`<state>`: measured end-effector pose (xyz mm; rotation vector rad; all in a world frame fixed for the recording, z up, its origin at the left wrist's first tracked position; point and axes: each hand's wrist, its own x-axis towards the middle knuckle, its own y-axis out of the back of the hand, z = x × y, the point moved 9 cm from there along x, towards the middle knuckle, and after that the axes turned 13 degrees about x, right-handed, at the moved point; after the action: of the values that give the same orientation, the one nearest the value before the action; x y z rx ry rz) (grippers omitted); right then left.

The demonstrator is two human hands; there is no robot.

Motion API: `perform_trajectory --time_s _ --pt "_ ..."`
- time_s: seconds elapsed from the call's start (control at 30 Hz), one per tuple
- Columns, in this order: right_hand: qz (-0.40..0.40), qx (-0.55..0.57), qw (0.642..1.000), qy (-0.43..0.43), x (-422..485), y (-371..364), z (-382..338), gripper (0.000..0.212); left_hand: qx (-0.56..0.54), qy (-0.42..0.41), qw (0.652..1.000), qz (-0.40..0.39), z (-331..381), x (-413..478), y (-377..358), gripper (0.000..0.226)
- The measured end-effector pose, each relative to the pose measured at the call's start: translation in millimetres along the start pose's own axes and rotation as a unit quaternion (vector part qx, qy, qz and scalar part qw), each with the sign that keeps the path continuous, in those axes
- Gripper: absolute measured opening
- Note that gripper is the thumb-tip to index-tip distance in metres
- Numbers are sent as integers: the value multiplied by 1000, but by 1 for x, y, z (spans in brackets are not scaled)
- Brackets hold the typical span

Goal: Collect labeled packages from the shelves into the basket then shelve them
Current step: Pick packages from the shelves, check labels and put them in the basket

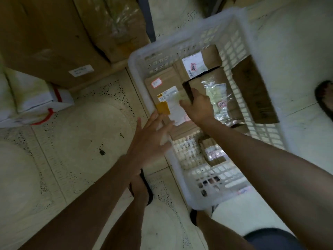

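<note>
1. A white plastic lattice basket stands on the tiled floor, seen from above, and holds several labeled cardboard packages.
2. The right hand reaches down into the basket. Its fingers are curled round the dark near end of a plastic-wrapped carton, which it grips. The carton lies in the middle of the basket, tilted, on top of other packages.
3. The left hand is released, with fingers straight and spread. It lies over the basket's left rim, its fingertips at the near edge of a flat brown package; the blur hides whether they touch it.
4. That flat package lies along the left side of the basket floor. It carries a small red-framed sticker, a yellow-and-black label, a patch of yellow tape and a white shipping label.
5. A box with a white label lies at the far end of the basket, partly under the gripped carton.
6. A taller brown box leans against the basket's right wall.
7. A small package lies nearer the person, on the basket floor.
8. Beyond the basket, at upper left, stand large cardboard boxes, and beside them a white box with red straps.
9. A foot in a dark sandal stands on the floor just left of the basket
</note>
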<state>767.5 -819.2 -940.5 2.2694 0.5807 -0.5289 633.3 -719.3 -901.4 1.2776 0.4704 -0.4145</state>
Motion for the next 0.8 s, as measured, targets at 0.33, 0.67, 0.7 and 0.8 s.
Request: perform_trajectory --time_s 0.33,0.67,0.7,0.8 --pt "27 45 985 162 -162 161 -207 60 -103 153 958 222 42 -145 247 56" --pt "74 44 905 416 -379 268 -516 52 -108 198 896 382 11 -370 496 47" --pt "83 39 896 435 -402 272 -539 53 -102 198 889 401 8 -396 516 47" --pt "102 28 873 477 -468 274 -603 51 -98 192 860 463 -4 -483 561 45"
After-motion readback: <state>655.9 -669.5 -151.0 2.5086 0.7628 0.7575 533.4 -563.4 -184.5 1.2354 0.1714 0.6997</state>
